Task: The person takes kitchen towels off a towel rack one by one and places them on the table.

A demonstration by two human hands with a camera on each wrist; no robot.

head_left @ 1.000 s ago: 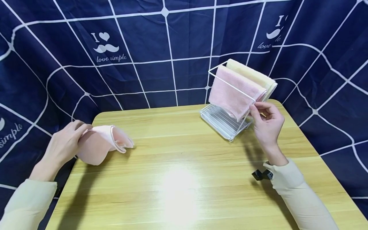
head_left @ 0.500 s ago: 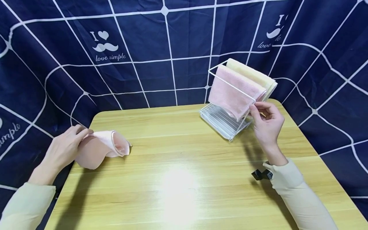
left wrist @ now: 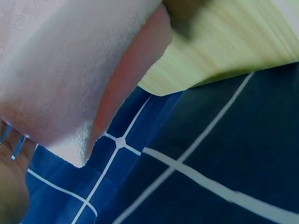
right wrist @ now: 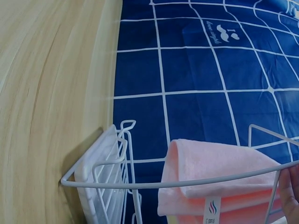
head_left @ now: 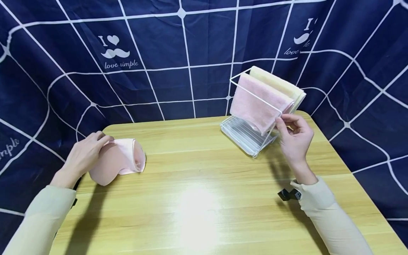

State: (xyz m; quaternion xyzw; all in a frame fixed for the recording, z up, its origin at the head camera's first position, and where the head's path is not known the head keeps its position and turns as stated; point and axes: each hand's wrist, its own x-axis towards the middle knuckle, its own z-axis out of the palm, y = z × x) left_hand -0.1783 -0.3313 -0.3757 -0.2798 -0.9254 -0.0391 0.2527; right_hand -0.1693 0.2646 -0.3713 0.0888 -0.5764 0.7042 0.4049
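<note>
At the table's left side my left hand (head_left: 85,153) grips a pink towel (head_left: 109,161) by its upper left edge. The towel hangs folded over, its loose rolled end pointing right, close over the wood. In the left wrist view this towel (left wrist: 60,79) fills the upper left, with fingertips showing below it. My right hand (head_left: 297,137) pinches the front right corner of a white wire rack (head_left: 262,95) between thumb and fingers. A second pink towel (head_left: 255,102) and a pale yellow towel (head_left: 280,82) hang folded on the rack. The right wrist view shows a white label (right wrist: 212,210) on the pink one.
The rack's lower tier holds a white tray (head_left: 243,134) near the table's back right. Dark blue curtains (head_left: 153,88) with white lines surround the back and sides of the wooden table (head_left: 178,156). A black device (head_left: 288,194) is at the right cuff.
My left hand dips slightly, then shifts right with the towel, whose loose end now looks more closed and rounded. My right hand keeps its hold on the rack in the same place.
</note>
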